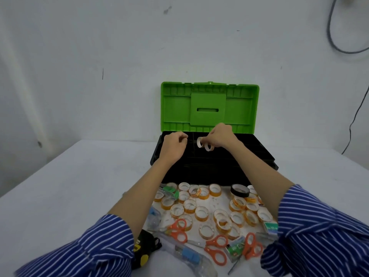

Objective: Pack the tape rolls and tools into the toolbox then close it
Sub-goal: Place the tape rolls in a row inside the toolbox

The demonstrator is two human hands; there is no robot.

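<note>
Right hand [217, 136] pinching two small, light, stiff white-cored tape rolls [205, 145] by their rims over the open black, green-lidded plastic toolbox [259, 156]; left hand [174, 144] curled, its contents indiscernible.

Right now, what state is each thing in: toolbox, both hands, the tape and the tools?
Toolbox: open, green lid upright.
Right hand: holding two tape rolls over the toolbox.
Left hand: fingers curled over the toolbox; what it holds, if anything, is unclear.
Loose tape rolls: unpacked, scattered on the table.
Scissors: on the table, unpacked.
</note>
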